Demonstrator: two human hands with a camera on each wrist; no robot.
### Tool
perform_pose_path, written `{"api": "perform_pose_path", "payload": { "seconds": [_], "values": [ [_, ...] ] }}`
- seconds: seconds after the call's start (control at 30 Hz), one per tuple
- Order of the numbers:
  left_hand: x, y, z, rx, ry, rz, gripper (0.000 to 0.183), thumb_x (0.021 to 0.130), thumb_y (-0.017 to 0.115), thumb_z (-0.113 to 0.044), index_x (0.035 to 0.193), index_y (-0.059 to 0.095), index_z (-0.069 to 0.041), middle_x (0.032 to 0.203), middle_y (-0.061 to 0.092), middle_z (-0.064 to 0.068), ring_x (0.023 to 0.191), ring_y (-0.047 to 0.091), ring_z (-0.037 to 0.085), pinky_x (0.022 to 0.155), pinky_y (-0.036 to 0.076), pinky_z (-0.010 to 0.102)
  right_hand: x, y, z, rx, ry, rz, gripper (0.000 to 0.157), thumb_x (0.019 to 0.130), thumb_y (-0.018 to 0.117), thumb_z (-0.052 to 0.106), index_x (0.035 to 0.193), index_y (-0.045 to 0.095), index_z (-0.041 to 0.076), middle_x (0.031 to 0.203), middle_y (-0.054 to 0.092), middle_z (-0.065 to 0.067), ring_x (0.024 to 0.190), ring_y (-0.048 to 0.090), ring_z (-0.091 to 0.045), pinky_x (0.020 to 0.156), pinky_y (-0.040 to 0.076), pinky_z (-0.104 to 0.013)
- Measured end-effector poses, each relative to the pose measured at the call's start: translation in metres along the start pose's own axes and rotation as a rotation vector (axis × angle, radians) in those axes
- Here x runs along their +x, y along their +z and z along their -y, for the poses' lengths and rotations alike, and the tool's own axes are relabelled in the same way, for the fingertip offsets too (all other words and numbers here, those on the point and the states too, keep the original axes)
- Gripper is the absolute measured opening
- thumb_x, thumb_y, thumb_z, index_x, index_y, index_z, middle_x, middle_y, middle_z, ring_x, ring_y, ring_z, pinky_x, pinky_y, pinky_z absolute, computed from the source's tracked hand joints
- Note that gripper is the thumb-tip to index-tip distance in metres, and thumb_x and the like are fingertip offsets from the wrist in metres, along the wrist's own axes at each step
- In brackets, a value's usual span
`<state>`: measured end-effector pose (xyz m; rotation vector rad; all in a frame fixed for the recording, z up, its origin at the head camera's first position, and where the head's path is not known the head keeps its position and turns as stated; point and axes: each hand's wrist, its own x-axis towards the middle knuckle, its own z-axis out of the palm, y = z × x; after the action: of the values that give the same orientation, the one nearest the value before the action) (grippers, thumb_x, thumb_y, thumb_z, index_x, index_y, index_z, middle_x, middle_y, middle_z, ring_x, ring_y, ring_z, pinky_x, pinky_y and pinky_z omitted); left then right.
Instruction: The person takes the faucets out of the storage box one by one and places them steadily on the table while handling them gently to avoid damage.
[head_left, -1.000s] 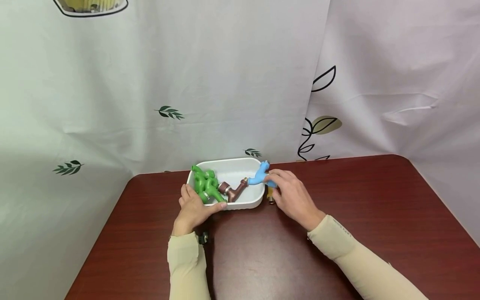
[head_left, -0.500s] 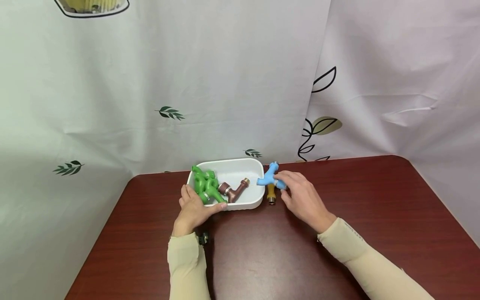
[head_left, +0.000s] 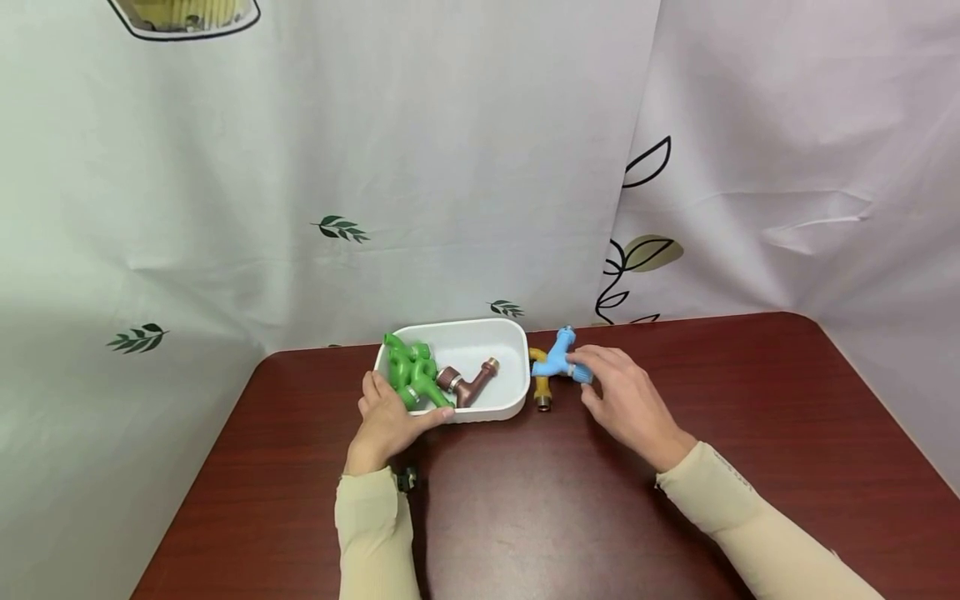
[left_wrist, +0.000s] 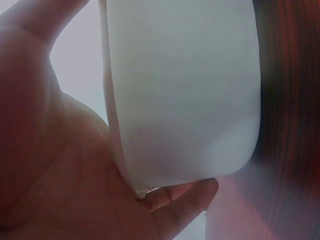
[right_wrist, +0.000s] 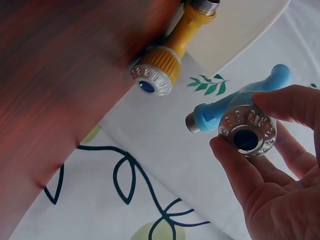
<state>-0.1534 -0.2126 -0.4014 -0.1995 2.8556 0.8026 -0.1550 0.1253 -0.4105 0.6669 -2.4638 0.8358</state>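
Observation:
A blue plastic tap (head_left: 557,358) with a silver-capped knob is pinched between the thumb and fingers of my right hand (head_left: 633,406), raised off the table to the right of a white tray (head_left: 517,403). My left hand (head_left: 385,421) grips the tray's front left corner, thumb along the front rim; the left wrist view shows fingers against the tray's outer wall (left_wrist: 185,100). Inside the tray lie green taps (head_left: 423,379) at the left and a brown tap (head_left: 472,387) in the middle. A yellow tap (right_wrist: 170,55) lies on the table just beside the tray's right end.
The dark red wooden table (head_left: 510,517) runs back to a pale curtain (head_left: 450,167) printed with leaves. The tray stands close to the table's back edge. A small dark object (head_left: 407,479) shows at my left wrist.
My right hand has carried the blue tap rightward, from over the tray's right end to beyond the yellow tap, which is now more exposed. The left hand and the tray have stayed put.

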Motion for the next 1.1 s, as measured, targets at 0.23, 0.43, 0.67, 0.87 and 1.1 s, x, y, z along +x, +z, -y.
{"api": "perform_pose_path", "payload": {
  "seconds": [0.23,0.43,0.67,0.87,1.1],
  "values": [
    [-0.001,0.002,0.002,-0.001,0.009,-0.019,0.143,0.075,0.081,-0.062,0.148,-0.011,0.02,0.157,-0.012,0.036,0.136,0.014,0.058,0.109,0.03,0.064,-0.006,-0.003,-0.01,-0.019,-0.009,-0.009,0.04,0.074,0.072,-0.012,0.111,0.071,0.001,0.112,0.069,-0.011,0.106,0.061,-0.032,0.087,0.052,-0.048],
    [-0.001,0.001,0.001,-0.002,0.011,-0.019,0.144,0.074,0.08,-0.062,0.148,-0.012,0.02,0.157,-0.012,0.037,0.136,0.013,0.058,0.109,0.03,0.065,-0.01,-0.006,-0.015,-0.032,-0.003,0.013,0.038,0.074,0.072,-0.012,0.109,0.071,0.001,0.11,0.069,-0.01,0.104,0.061,-0.031,0.085,0.053,-0.047],
    [0.0,0.001,0.0,0.001,0.006,-0.008,0.145,0.075,0.079,-0.064,0.148,-0.014,0.02,0.157,-0.013,0.036,0.136,0.012,0.058,0.109,0.03,0.064,-0.014,-0.008,-0.019,-0.037,0.019,0.031,0.037,0.073,0.074,-0.013,0.107,0.071,0.001,0.11,0.07,-0.01,0.103,0.062,-0.031,0.083,0.054,-0.047],
    [0.0,0.001,0.0,0.001,0.007,-0.013,0.145,0.074,0.08,-0.064,0.148,-0.013,0.02,0.157,-0.013,0.036,0.136,0.013,0.057,0.108,0.031,0.064,-0.017,-0.01,-0.02,-0.052,0.04,0.054,0.038,0.071,0.073,-0.015,0.105,0.072,0.001,0.107,0.07,-0.011,0.099,0.062,-0.033,0.081,0.054,-0.048],
    [-0.001,0.001,0.0,-0.002,0.01,-0.017,0.145,0.074,0.08,-0.064,0.148,-0.012,0.02,0.157,-0.012,0.035,0.135,0.015,0.057,0.108,0.032,0.064,-0.021,-0.009,-0.021,-0.065,0.081,0.099,0.037,0.071,0.074,-0.016,0.104,0.073,0.0,0.107,0.071,-0.012,0.099,0.063,-0.034,0.081,0.054,-0.049]
  ]
}}
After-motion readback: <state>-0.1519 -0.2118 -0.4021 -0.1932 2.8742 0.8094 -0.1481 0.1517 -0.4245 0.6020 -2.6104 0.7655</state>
